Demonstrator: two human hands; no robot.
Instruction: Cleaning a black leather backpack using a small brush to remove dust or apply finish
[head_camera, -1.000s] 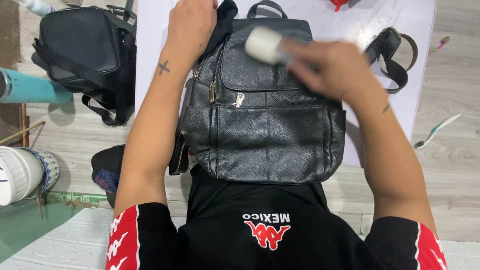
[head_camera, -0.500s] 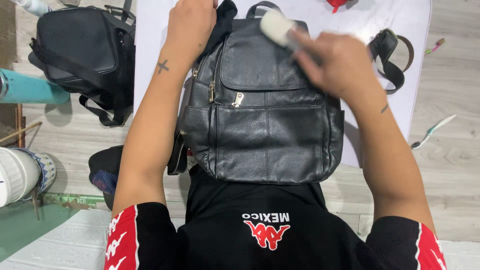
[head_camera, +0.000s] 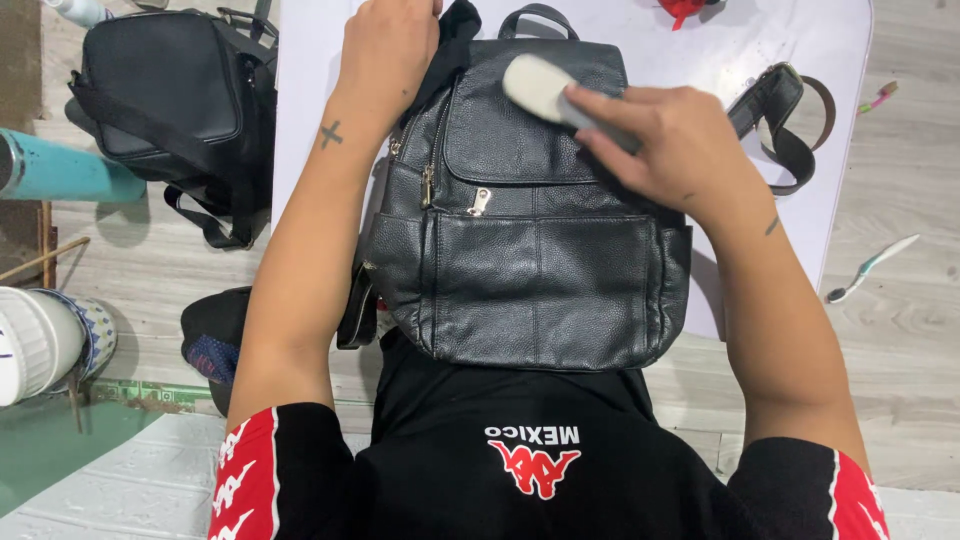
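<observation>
On the white worktop's near edge lies one black leather backpack (head_camera: 535, 240). My right hand (head_camera: 672, 150), fingers closed around one pale brush (head_camera: 540, 88), has slid up onto the top flap since a second ago, so the strokes are reaching the bag's upper end. My left hand (head_camera: 385, 55) presses the bag's far-left corner; I can't tell its fingers. A second black bag (head_camera: 165, 95) sits off the left edge, one toothbrush (head_camera: 868, 268) off the right.

Your white board (head_camera: 790, 45) lies on the pale plank floor (head_camera: 900, 330) and carries the black leather backpack (head_camera: 535, 260). On the floor itself lie another black bag (head_camera: 165, 95) and what looks like a toothbrush (head_camera: 868, 268).
</observation>
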